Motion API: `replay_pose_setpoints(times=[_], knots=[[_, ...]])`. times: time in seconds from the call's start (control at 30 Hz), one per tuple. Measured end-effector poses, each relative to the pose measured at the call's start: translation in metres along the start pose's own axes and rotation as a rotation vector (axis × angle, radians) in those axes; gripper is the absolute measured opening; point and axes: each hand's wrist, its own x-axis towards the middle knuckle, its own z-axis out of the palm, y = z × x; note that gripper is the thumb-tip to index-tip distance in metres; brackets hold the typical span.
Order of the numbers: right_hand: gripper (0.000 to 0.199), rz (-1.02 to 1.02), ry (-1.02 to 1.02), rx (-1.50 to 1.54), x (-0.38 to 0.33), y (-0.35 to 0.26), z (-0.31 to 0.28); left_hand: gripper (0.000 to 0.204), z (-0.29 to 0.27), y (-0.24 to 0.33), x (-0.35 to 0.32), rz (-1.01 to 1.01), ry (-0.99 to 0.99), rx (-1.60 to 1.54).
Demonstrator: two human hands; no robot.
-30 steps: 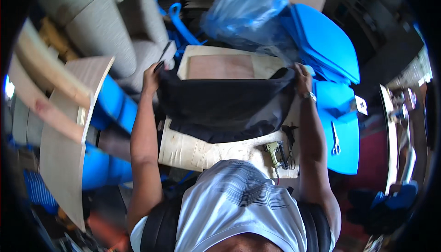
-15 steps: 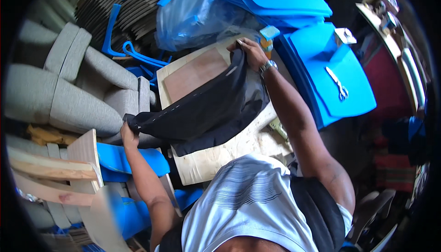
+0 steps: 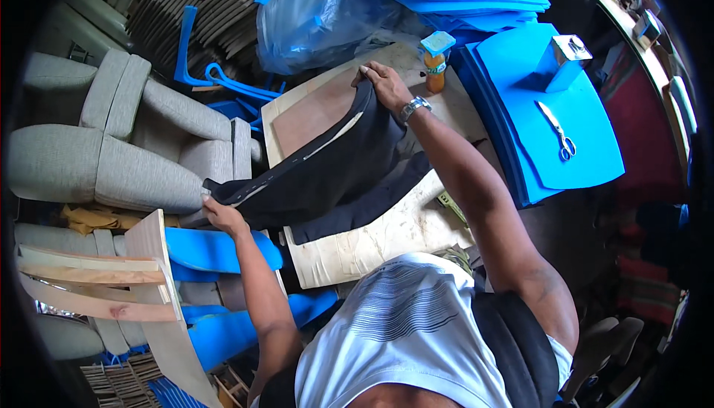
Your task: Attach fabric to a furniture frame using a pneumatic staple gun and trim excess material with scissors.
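Two bare hands hold one black cloth (image 3: 320,177) between them above a pale tabletop (image 3: 364,252). The left hand (image 3: 227,217) has its fingers clamped on the cloth's left end, beside the arm of a grey armchair (image 3: 149,151); the right hand (image 3: 387,94), with one metal watch (image 3: 414,109) on its wrist, has its fingers pinched on the upper right corner. The cloth's top edge runs slantwise between them, marked with pale patches. A dark fold (image 3: 364,213) lies on the tabletop underneath; whether it belongs to the same cloth cannot be told. One brown panel (image 3: 305,118) lies just beyond the cloth. One bottle (image 3: 435,75) with orange contents stands near the right hand, and one staple gun (image 3: 451,207) is mostly hidden by the right forearm. To the right, one pair of scissors (image 3: 552,119) and one metal can (image 3: 564,64) rest on a stack of blue sheets (image 3: 587,156); the overlapping sheets cannot be counted surely. The bottle carries one label, its lettering too small to make out, and the white shirt (image 3: 398,304) bears a print of dark wavy lines.
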Motion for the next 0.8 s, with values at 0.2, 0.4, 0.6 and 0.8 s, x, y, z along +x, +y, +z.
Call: replay_pose_setpoints(times=[0.2,0.4,0.6,0.8], knots=[[0.038,-0.021,0.136,-0.062,0.001,0.018,0.006,0.041,0.065,0.085,-0.100,0.733,0.188,0.118],[0.031,-0.003,0.179,-0.103,-0.003,-0.002,0.004,0.056,0.156,0.131,-0.209,1.089,-0.447,-0.027],[0.030,-0.106,0.209,-0.122,-0.027,-0.049,-0.057,0.056,0.170,0.119,-0.214,1.057,-0.324,0.209],[0.027,-0.137,-0.068,-0.143,-0.041,-0.093,-0.096,0.033,0.172,0.131,-0.230,1.000,-0.264,0.209]])
